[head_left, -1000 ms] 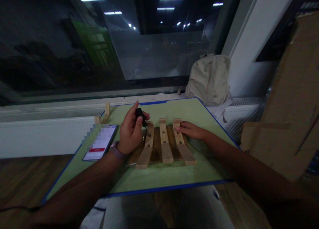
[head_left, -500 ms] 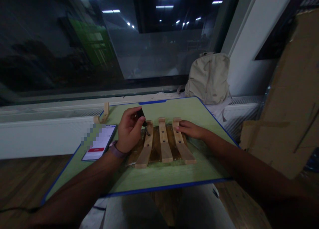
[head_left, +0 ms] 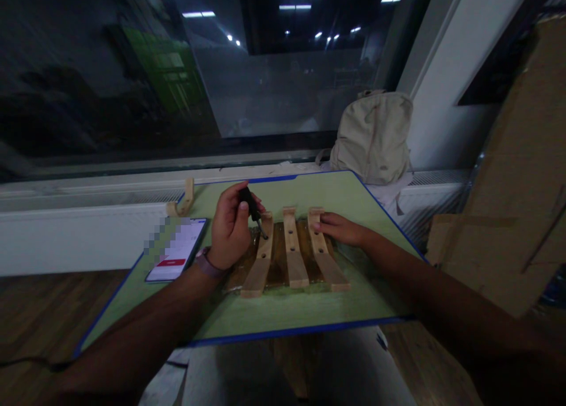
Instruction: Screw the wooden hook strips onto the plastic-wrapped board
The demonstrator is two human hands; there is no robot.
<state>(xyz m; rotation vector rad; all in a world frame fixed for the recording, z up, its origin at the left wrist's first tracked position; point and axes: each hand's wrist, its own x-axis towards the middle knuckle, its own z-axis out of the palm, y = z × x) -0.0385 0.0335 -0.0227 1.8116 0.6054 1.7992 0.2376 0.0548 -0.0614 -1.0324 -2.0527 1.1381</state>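
Note:
My left hand [head_left: 230,229] is closed round a small black screwdriver [head_left: 251,206], its tip set at the top of the left wooden slat [head_left: 260,263]. Three pale wooden slats with holes lie side by side across a darker wooden panel [head_left: 278,258] on a green board [head_left: 283,312] that rests over my lap. My right hand [head_left: 339,228] lies flat with fingers pressed on the upper end of the right slat [head_left: 326,258]. The middle slat [head_left: 292,250] is untouched.
A phone [head_left: 177,250] with a lit screen lies on the board's left side. Another wooden piece [head_left: 186,198] sits at the board's far left corner. A beige backpack [head_left: 375,136] leans by the window sill. Cardboard [head_left: 513,176] stands at the right.
My left hand has turned the screwdriver slightly in its fingers while the tip stays at the left slat. My right hand has stayed on the right slat.

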